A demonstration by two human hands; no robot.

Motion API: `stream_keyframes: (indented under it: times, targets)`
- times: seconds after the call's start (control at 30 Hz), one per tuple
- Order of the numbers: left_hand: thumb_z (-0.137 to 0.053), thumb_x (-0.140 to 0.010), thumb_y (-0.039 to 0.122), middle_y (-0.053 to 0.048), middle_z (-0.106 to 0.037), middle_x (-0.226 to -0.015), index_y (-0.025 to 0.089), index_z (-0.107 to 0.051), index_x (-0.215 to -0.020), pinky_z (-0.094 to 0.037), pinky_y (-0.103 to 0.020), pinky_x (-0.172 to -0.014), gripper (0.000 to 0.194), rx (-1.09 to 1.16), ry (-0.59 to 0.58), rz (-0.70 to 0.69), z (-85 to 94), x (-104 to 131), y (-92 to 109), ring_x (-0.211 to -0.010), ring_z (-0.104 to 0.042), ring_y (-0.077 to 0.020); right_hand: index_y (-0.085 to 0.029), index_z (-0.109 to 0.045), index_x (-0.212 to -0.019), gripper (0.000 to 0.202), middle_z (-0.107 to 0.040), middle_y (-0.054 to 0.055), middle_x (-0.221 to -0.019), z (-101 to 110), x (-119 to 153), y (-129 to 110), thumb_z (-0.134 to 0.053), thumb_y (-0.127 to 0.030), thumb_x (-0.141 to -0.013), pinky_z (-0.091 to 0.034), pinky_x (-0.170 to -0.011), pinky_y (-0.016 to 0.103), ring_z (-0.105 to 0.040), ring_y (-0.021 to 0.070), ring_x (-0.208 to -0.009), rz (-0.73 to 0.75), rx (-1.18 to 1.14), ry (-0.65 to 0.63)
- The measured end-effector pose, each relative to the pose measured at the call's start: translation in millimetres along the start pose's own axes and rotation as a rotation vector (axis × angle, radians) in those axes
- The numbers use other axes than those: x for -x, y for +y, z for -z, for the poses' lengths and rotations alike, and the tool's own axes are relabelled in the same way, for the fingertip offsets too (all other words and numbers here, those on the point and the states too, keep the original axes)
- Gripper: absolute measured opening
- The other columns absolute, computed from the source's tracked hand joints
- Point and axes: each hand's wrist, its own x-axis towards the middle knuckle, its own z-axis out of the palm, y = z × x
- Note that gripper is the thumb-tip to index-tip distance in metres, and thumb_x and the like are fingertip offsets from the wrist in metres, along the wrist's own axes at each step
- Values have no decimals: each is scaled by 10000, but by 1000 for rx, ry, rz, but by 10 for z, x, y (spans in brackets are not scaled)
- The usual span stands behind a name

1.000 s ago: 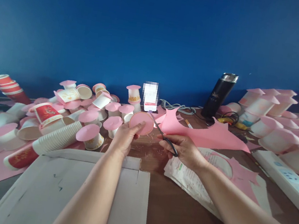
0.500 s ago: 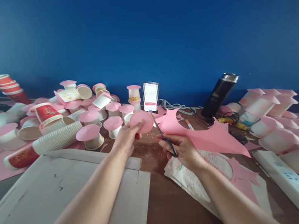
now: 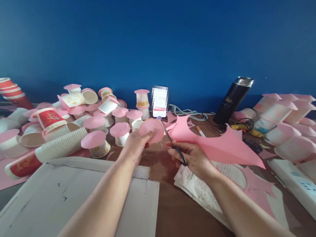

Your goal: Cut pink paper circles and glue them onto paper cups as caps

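Between the thumb and fingers of my left hand [image 3: 136, 146] is a round pink paper disc [image 3: 150, 128], its face turned toward me. A thin brownish line runs near the disc's edge. My right hand [image 3: 192, 156] grips a pair of dark-handled scissors [image 3: 178, 151], whose blades point up and left to the disc's right edge. Whether the blades touch the paper I cannot tell. A large pink paper sheet [image 3: 211, 145] with curved cutouts lies just behind my right hand.
Paper cups with pink tops [image 3: 93, 142] crowd the left, near a long cup stack [image 3: 61, 144]. A grey board [image 3: 76, 206] lies in front. A black thermos [image 3: 232, 102], more cups [image 3: 298, 148] and a power strip [image 3: 304, 193] stand right. A lit phone [image 3: 159, 102] leans on the blue wall.
The pink disc has shifted slightly to the right and turned a little in my left hand. My right hand and the scissors have hardly moved.
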Motion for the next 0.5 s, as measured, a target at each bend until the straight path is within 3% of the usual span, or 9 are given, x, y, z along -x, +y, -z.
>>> stream_keyframes:
  times: [0.5]
  targets:
    - [-828, -518, 427, -29, -620, -786, 133, -675, -879, -356, -206, -495, 491, 26, 9, 2, 0, 13, 23, -609, -505, -92, -105, -725, -1023, 540, -522, -23, -601, -4, 15, -27, -785, -480, -638, -370, -472, 249, -432, 76, -503, 24, 49, -4]
